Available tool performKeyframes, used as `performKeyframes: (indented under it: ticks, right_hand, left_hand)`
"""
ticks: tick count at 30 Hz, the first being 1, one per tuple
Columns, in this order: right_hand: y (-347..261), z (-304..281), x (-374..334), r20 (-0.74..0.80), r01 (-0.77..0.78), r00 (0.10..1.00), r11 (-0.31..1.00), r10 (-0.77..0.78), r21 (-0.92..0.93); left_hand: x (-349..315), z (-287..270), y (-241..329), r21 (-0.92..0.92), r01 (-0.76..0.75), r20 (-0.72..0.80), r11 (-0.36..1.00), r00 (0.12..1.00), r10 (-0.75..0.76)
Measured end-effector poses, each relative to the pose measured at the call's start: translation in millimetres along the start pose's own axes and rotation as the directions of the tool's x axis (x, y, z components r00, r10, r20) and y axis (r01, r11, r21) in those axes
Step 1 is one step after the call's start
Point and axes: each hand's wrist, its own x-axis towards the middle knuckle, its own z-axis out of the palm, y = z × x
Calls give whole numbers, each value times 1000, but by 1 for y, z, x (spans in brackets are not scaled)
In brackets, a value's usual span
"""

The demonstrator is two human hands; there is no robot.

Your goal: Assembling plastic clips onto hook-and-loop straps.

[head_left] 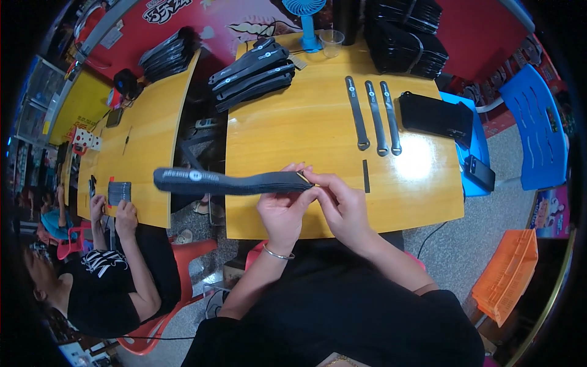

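A stack of dark grey straps (226,183) with pale printing stretches out to the left above the table's near edge. My left hand (282,211) is closed around its right end. At that same end, my right hand (343,211) pinches with thumb and fingers; a bit of yellow shows there, too small to name. Farther back on the table, a strap (356,113) with a looped end lies beside two more straps (376,116) (391,116). A short black strip (366,176) rests just beyond my right hand. Strap bundles (254,73) are piled at the back left.
A black pouch (437,116) lies at the table's (293,134) right edge. Beyond are a blue fan (307,30), a clear cup (331,44) and black packages (406,52). On the right are a phone (479,173) and an orange crate (506,275). A co-worker (116,281) sits at left.
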Motion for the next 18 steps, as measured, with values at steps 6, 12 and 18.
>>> performKeyframes:
  ticks: [6, 12, 18]
  right_hand:
    - [12, -9, 5, 32, 135, 991, 978, -131, -160]
    - [10, -14, 4, 79, 196, 980, 954, -183, -225]
    - [1, -31, 10, 127, 276, 961, 887, -246, -369]
  left_hand:
    - [9, -17, 2, 73, 102, 123, 992, 986, -111]
    - [13, -31, 21, 166, 158, 240, 974, 951, -195]
    - [11, -37, 38, 275, 356, 254, 893, 869, -425]
